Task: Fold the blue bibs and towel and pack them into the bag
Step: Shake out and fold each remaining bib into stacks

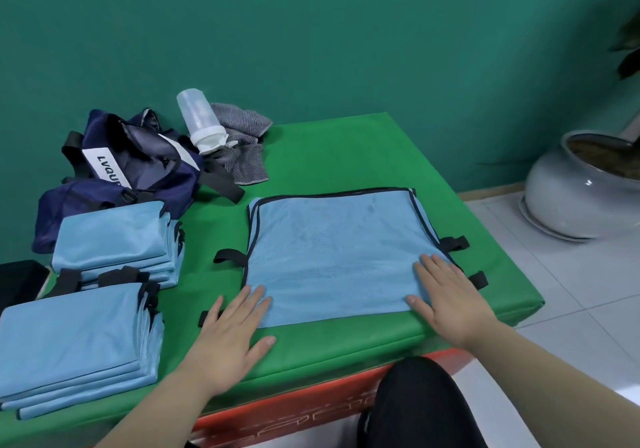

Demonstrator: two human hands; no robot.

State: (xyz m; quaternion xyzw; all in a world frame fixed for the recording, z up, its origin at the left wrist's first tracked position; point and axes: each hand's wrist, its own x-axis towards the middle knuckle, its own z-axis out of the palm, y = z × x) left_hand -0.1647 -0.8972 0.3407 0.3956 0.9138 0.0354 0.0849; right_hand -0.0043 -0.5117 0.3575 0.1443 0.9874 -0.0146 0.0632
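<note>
We see a light blue mesh bib with black trim and black straps spread flat on the green padded counter, close to its near edge. The left hand lies palm down at the bib's near-left corner, its straight fingers reaching onto the cloth while the palm rests on the counter. The right hand presses flat on the near-right corner, its fingers straight and spread; neither hand grasps anything. To the left we find two piles of folded blue bibs: a near stack at the counter's front-left edge and a far stack just behind it, black straps poking out between them. Behind the far stack and touching it sits the crumpled navy blue fabric bag with a white label, its black strap trailing toward the flat bib. A translucent plastic bottle with a white cap leans upside down at the bag's far side, against a rumpled grey striped towel lying at the back of the counter. On the tiled floor to the right stands a round pale grey ceramic pot.
</note>
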